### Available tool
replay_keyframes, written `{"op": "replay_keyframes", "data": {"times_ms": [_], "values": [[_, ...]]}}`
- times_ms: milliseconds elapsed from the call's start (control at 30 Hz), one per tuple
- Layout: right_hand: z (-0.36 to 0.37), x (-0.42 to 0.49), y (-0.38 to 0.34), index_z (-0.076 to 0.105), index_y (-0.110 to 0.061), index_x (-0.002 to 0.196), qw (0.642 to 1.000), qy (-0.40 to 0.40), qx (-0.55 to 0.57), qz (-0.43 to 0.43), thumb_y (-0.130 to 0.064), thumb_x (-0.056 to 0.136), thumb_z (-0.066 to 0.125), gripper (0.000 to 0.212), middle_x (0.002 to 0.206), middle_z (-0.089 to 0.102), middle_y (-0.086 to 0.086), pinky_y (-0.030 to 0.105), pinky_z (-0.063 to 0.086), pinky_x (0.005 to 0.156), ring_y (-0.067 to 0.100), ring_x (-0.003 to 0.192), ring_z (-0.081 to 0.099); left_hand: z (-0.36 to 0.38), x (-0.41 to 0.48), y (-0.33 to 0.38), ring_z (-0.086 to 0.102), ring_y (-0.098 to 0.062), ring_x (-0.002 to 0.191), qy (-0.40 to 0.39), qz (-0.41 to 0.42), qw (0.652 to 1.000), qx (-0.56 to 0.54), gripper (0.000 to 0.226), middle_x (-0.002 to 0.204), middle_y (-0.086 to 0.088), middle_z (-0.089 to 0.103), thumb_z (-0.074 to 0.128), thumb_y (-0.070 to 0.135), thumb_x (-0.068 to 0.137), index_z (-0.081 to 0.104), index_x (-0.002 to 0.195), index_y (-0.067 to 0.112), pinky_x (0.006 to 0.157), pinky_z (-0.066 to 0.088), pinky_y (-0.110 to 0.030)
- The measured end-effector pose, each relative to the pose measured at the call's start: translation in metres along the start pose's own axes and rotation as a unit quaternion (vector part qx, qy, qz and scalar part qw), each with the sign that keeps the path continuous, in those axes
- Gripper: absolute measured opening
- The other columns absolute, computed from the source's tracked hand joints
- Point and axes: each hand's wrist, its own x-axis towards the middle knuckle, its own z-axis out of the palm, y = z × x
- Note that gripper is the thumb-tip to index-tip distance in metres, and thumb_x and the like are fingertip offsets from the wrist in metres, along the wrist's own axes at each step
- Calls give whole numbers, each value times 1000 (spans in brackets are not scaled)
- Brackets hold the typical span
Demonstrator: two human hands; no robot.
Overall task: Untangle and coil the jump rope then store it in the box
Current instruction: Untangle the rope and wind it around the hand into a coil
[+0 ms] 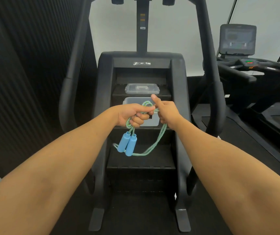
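Observation:
A green braided jump rope [154,145] with two blue handles [127,144] hangs in front of a stair-climber machine. My left hand [132,115] is shut on the rope just above the handles, which dangle side by side below it. My right hand [166,112] pinches the rope beside the left hand, with a small loop standing up between the two hands. A doubled length of rope sags from my right hand down to a lower step. Behind my hands a clear plastic box [152,121] stands open on a step. Its lid [142,89] lies one step higher.
The black stair climber [142,160] has tall side rails [210,65] on both sides of the steps. A treadmill [254,70] with a console screen stands at the right. A dark ribbed wall runs along the left. The floor is black.

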Motion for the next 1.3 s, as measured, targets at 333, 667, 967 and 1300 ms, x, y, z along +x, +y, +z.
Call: {"op": "replay_keyframes", "data": {"times_ms": [333, 667, 967, 1300], "values": [[-23, 10, 16, 67, -8, 78, 975, 187, -112, 38, -45, 98, 62, 42, 60, 55, 1, 25, 36, 51, 13, 55, 49, -5, -6, -4, 24, -3, 40, 18, -18, 1000, 4, 35, 56, 8, 35, 46, 44, 108, 53, 84, 20, 36, 25, -15], [-24, 11, -11, 52, -18, 49, 992, 42, -121, -16, -42, 91, 70, 51, 41, 42, -7, 23, 29, 41, 8, 38, 36, -14, -10, -7, 24, -4, 42, 31, -18, 999, 10, 40, 56, 8, 36, 50, 46, 106, 52, 76, 21, 37, 27, -15], [-13, 1, -2, 66, -7, 79, 990, -112, -80, 42, -62, 102, 35, 67, 62, 60, 6, 28, 41, 53, 16, 49, 47, 3, -6, -2, 11, -10, 50, 45, -12, 998, 49, 41, 57, 8, 30, 47, 47, 107, 48, 74, 23, 42, 14, -19], [-43, -9, 3, 49, -17, 68, 930, -311, -174, 87, -73, 90, 46, 60, 57, 33, -3, 27, 25, 54, 13, 54, 20, -10, -18, -12, 14, -9, 49, 23, -32, 992, 119, 34, 59, 7, 32, 53, 46, 105, 57, 81, 22, 40, 21, -16]]}}
